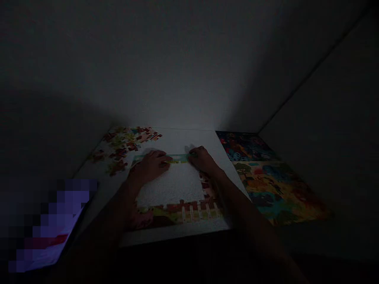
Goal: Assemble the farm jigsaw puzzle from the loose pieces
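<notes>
The partly built jigsaw puzzle point(189, 211) lay on a white table point(183, 138) in a very dim room. Only its border was joined: a strip with a white picket fence along the near edge, a column of reddish pieces up its right side, and a green strip point(178, 158) along its far edge, with bare white surface inside. The left hand point(152, 165) lay palm down on the far-left corner of that puzzle, flat, its fingers close together and resting on the green strip. The right hand point(203, 157) sat on the far-right corner of the puzzle, knuckles raised and fingers bent down onto the end of the same strip; in the gloom it could not be told whether it pinched a piece or only pressed on the border. Both forearms ran back from the puzzle toward the camera, the left one crossing its near-left corner. A scatter of loose pieces point(124, 146), mostly red and green, lay beyond the puzzle's left side, apart from it. Just beside the puzzle's right edge lay a large colourful picture sheet point(266, 177), flat and running to the table's far corner.
</notes>
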A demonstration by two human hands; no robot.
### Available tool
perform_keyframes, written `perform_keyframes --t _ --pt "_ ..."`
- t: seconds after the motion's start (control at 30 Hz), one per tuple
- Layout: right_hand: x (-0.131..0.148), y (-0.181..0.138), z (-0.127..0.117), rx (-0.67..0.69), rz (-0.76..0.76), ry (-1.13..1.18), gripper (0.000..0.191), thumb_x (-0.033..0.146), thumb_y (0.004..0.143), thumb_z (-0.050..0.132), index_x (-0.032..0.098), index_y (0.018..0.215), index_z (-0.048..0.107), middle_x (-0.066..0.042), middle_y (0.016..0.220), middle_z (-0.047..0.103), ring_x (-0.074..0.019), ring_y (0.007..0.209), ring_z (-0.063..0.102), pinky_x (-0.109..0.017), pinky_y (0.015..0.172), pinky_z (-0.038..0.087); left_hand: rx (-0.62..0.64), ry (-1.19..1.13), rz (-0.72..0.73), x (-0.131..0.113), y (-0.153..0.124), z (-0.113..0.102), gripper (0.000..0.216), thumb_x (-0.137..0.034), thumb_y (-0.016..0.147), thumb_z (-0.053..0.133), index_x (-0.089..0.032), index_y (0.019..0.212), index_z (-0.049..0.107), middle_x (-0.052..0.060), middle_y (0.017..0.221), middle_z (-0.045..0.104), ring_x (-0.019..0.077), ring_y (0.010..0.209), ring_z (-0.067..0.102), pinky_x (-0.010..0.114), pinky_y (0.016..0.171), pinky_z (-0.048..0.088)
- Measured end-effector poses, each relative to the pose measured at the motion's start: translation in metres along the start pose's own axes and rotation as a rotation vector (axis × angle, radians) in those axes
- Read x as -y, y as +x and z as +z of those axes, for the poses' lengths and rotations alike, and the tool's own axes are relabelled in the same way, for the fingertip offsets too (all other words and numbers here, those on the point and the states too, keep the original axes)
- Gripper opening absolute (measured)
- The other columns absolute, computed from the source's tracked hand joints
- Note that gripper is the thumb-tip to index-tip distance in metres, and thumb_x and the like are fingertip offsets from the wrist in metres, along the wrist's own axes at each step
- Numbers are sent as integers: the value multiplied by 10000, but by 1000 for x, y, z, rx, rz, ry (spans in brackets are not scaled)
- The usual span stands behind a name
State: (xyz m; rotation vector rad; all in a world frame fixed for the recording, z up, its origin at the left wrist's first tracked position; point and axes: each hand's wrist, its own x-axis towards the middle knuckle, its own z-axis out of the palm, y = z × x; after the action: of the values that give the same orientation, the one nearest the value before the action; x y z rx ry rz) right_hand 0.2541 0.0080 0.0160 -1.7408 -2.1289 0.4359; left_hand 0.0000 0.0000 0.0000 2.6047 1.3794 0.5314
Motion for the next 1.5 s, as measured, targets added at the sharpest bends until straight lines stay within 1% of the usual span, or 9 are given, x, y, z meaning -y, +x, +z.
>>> perform_keyframes --t 0.13,0.27,0.43,0.53,0.67,0.97,1.1,1.23,1.5 --pt "-3 2 1 6 -45 18 322 267 892 588 113 1158 684 -150 1108 622 -209 1013 595 -306 947 428 -20 -8 -9 0 0 2 300 -315 886 548 -250 1131 709 77 1211 603 249 1137 543 412 1025 406" --pt "-18 7 -7 7 -79 107 285 155 910 516 132 1126 700 -113 1073 654 -165 944 612 -265 898 444 -34 -18 -5 -2 -1 1 296 -310 882 551 -246 1123 710 77 1198 601 250 1140 534 415 1025 400" --pt "-44 8 -19 24 -65 215 227 159 858 603 126 1045 725 -101 1040 681 -176 903 633 -271 838 483 -27 -10 -2 -3 -1 -2 281 -303 885 544 -252 1105 712 69 1184 608 248 1121 540 421 1013 407" --pt "-53 6 -23 88 -117 251 240 202 815 671 150 1042 731 -94 1065 674 -199 945 634 -293 865 495 -30 -6 7 -2 -1 -1 276 -299 886 545 -258 1103 710 62 1170 614 249 1114 537 423 1000 412" --pt "-60 6 -27 133 -159 191 317 224 778 713 184 1092 725 -97 1112 644 -229 1039 602 -344 958 470 -30 -22 11 -2 -1 -1 277 -301 878 559 -261 1108 708 59 1175 609 247 1111 535 423 1000 410" --pt "-68 9 -23 159 -228 173 334 228 806 667 217 1136 719 -83 1108 630 -235 1088 569 -356 1001 434 -29 -28 5 -2 0 -2 276 -287 851 561 -279 1085 708 44 1138 622 243 1106 537 420 1002 413" --pt "-68 10 -20 144 -253 209 314 259 820 656 207 1122 726 -75 1096 648 -228 1056 578 -330 956 450 -33 -34 -5 -3 0 -2 281 -294 855 549 -265 1084 709 56 1146 621 245 1097 544 427 1003 416" --pt "-64 9 -17 134 -265 262 326 355 855 639 196 1126 727 -82 1090 663 -215 1002 594 -321 915 459 -18 -16 -9 -3 0 -3 281 -311 855 555 -269 1089 705 55 1169 618 243 1112 540 431 1009 414" --pt "-57 12 -11 113 -277 256 286 312 780 737 209 1046 757 -72 1037 664 -205 986 586 -336 932 443 -28 -33 -7 -2 0 -2 275 -324 868 536 -290 1085 701 40 1166 621 241 1104 536 436 1007 411"
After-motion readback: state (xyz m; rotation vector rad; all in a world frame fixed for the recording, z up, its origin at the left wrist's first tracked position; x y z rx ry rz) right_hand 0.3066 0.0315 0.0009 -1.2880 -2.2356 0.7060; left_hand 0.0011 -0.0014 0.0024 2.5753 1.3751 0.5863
